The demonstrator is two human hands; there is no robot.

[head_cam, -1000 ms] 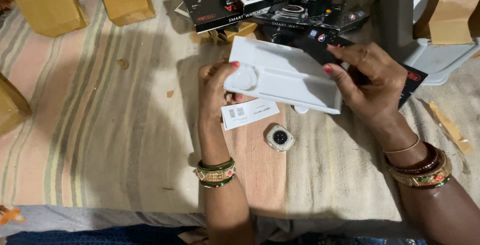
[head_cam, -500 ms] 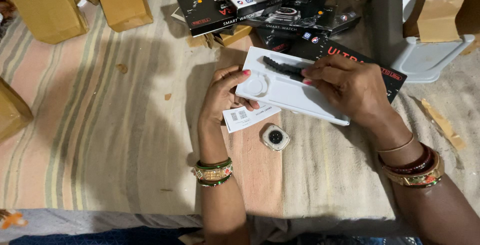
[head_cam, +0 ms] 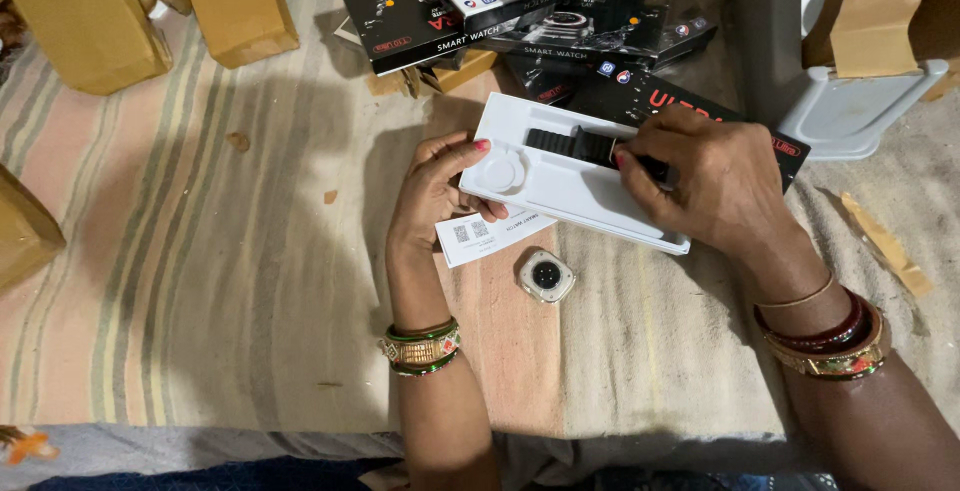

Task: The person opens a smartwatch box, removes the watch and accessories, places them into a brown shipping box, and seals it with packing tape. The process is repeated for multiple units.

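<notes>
Matt white plastic tray (head_cam: pixel 575 196), ribbed black rubbery strap (head_cam: pixel 570 143), glossy black cardboard boxes (head_cam: pixel 520 11), woven striped cloth (head_cam: pixel 200 251), smooth white paper slip (head_cam: pixel 480 236), plain brown cardboard cartons (head_cam: pixel 85 16).

A striped cloth (head_cam: pixel 200 281) in faded pink, beige and grey covered the floor. Brown cardboard cartons (head_cam: pixel 90 16) stood at its far left edge. A pale plastic stool (head_cam: pixel 860 111) sat at its far right. Soft, even light fell across it.

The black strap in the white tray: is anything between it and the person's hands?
Nothing visible. The right hand already rests on the black strap, fingers pressing its end. The left hand grips the white tray at its left edge.
</notes>
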